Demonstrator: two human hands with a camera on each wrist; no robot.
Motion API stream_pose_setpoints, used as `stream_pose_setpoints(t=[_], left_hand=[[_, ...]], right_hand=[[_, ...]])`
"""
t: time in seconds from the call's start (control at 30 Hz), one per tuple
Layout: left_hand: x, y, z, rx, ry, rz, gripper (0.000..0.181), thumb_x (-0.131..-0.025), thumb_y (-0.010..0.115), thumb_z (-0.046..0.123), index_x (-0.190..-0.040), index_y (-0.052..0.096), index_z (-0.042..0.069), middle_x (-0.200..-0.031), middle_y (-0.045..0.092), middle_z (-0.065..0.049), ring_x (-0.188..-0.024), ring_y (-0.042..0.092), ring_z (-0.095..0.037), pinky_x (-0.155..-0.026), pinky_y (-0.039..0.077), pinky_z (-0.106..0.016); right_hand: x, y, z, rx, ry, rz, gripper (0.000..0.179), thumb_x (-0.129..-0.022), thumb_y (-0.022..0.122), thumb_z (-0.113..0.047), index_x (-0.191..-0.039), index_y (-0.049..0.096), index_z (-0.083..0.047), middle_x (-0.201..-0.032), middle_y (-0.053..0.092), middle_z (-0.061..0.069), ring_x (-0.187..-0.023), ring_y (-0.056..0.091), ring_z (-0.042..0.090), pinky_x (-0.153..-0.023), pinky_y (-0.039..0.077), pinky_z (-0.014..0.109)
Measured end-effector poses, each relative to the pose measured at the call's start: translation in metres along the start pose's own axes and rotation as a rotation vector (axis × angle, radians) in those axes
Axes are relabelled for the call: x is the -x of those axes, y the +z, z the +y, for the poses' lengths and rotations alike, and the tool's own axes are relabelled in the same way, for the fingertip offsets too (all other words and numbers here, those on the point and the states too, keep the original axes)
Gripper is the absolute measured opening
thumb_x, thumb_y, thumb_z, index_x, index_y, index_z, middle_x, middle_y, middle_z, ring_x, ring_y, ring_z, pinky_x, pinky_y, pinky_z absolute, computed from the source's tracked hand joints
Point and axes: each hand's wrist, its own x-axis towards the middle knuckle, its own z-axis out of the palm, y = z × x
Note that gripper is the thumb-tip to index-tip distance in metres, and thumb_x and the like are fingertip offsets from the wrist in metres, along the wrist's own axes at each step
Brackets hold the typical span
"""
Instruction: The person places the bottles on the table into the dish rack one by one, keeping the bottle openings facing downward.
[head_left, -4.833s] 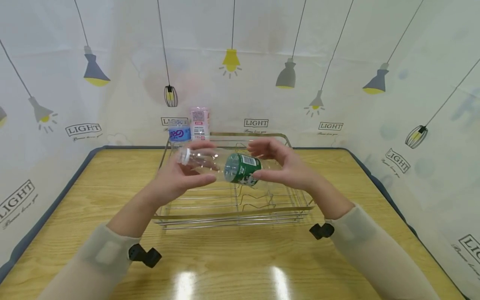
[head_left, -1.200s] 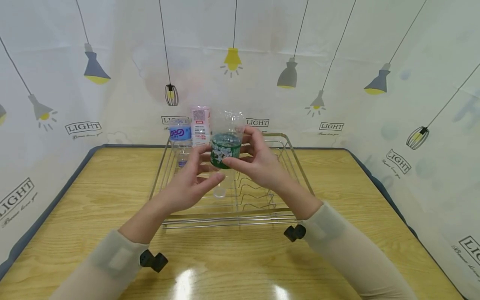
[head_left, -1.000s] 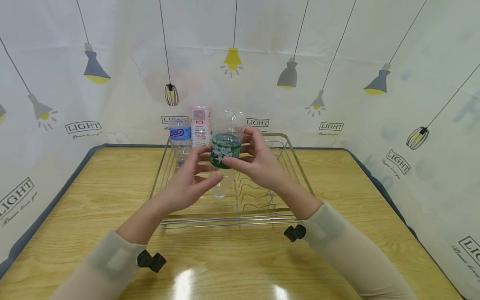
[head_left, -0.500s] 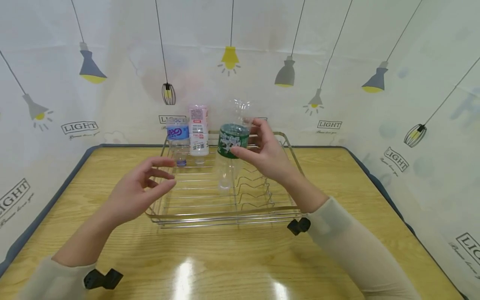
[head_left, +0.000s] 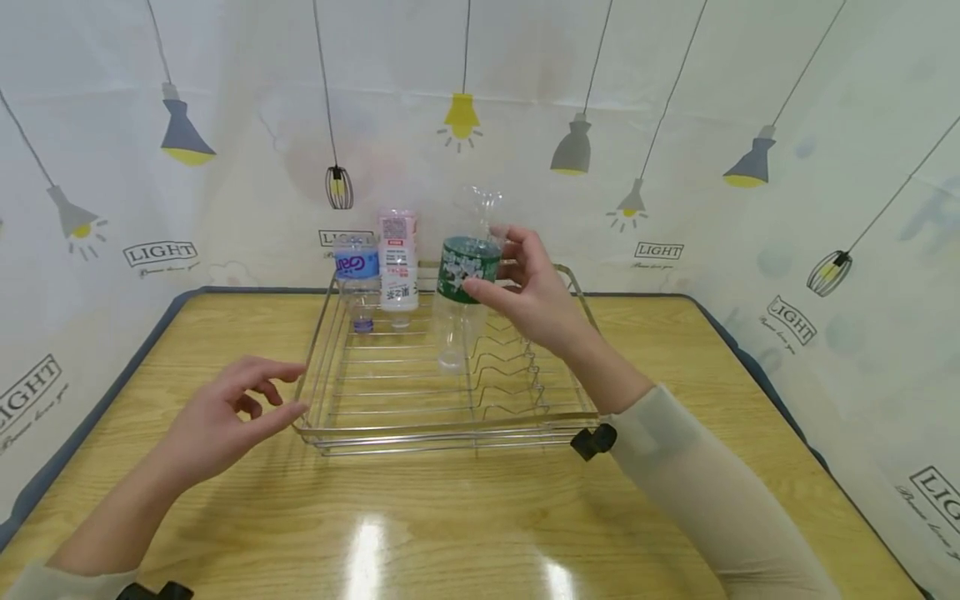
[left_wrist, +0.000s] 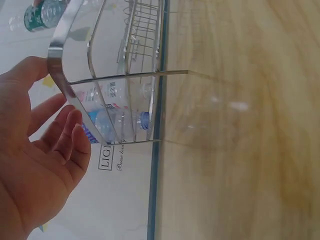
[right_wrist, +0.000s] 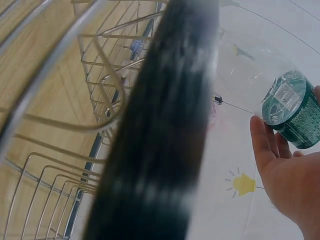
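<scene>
My right hand (head_left: pixel 546 307) grips a clear plastic bottle (head_left: pixel 468 268) with a green label, thumb in front and fingers behind. The bottle is upside down and slightly tilted, its neck pointing down over the middle of a wire dish rack (head_left: pixel 397 431). The right wrist view shows the same green label (right_wrist: pixel 300 125) beside the curled fingers. My left hand (head_left: pixel 221 421) hovers by the rack's left front corner, fingers loosely bent and holding nothing. In the left wrist view its fingertips overlap the metal rim (left_wrist: pixel 57 65); whether they touch it I cannot tell.
At the rack's back left, a blue-labelled bottle (head_left: pixel 357 265) and a pink and white bottle (head_left: pixel 398 267) stand cap-down, side by side. Wavy wire dividers (head_left: pixel 510 379) run along the right half. A lamp-printed sheet (head_left: pixel 480 50) encloses the wooden table (head_left: pixel 450 517).
The bottle went from lying sideways between both hands to upside down. My left hand has come off it and moved left toward me. The right hand carried it slightly up and away.
</scene>
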Motion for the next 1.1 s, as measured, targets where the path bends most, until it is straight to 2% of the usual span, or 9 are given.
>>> stream_pose_setpoints(t=[0.13, 0.37, 0.47, 0.7, 0.93, 1.1], left_hand=[[0.004, 0.002, -0.007, 0.008, 0.014, -0.004, 0.042, -0.101, 0.082, 0.017, -0.142, 0.074, 0.019, -0.13, 0.07, 0.001, -0.097, 0.064, 0.002, -0.078, 0.056, -0.017], [0.006, 0.006, -0.014, 0.078, 0.129, 0.014, 0.052, -0.092, 0.087, 0.004, -0.141, 0.075, 0.015, -0.144, 0.063, 0.011, -0.106, 0.065, 0.004, -0.076, 0.056, -0.016], [0.007, 0.005, -0.016, 0.093, 0.15, 0.011, 0.054, -0.09, 0.089, 0.002, -0.141, 0.076, 0.014, -0.148, 0.062, 0.014, -0.108, 0.066, 0.006, -0.074, 0.056, -0.018], [0.008, 0.006, -0.016, 0.092, 0.119, -0.004, 0.051, -0.093, 0.087, 0.006, -0.142, 0.075, 0.015, -0.147, 0.064, 0.019, -0.099, 0.07, 0.003, -0.076, 0.056, -0.017], [0.009, 0.006, -0.015, 0.056, 0.075, -0.011, 0.047, -0.097, 0.085, 0.012, -0.143, 0.075, 0.017, -0.147, 0.062, 0.027, -0.098, 0.07, 0.005, -0.078, 0.054, -0.016], [0.008, 0.005, -0.015, 0.073, 0.07, -0.006, 0.046, -0.097, 0.085, 0.012, -0.141, 0.076, 0.017, -0.146, 0.063, 0.026, -0.097, 0.07, 0.004, -0.077, 0.055, -0.016]], right_hand=[[-0.007, 0.0, -0.002, 0.013, 0.028, 0.014, 0.075, -0.103, 0.078, -0.022, -0.164, 0.035, -0.019, -0.14, 0.05, 0.01, -0.121, 0.06, 0.024, -0.097, 0.055, 0.035], [-0.024, 0.006, -0.008, -0.013, 0.055, 0.033, 0.078, -0.101, 0.079, -0.03, -0.165, 0.034, -0.022, -0.145, 0.053, 0.009, -0.124, 0.063, 0.024, -0.099, 0.058, 0.037], [-0.033, 0.01, -0.009, -0.032, 0.064, 0.048, 0.079, -0.101, 0.08, -0.032, -0.165, 0.034, -0.022, -0.145, 0.053, 0.009, -0.125, 0.064, 0.024, -0.102, 0.058, 0.038], [-0.051, 0.02, -0.009, -0.073, 0.076, 0.091, 0.078, -0.102, 0.079, -0.031, -0.165, 0.033, -0.019, -0.145, 0.056, 0.012, -0.126, 0.066, 0.026, -0.105, 0.06, 0.047], [-0.069, 0.034, -0.007, -0.115, 0.072, 0.114, 0.078, -0.102, 0.08, -0.033, -0.164, 0.034, -0.02, -0.143, 0.056, 0.011, -0.125, 0.066, 0.025, -0.102, 0.061, 0.04], [-0.081, 0.044, 0.0, -0.141, 0.078, 0.153, 0.077, -0.101, 0.081, -0.035, -0.163, 0.037, -0.022, -0.142, 0.057, 0.01, -0.125, 0.065, 0.024, -0.102, 0.06, 0.043]])
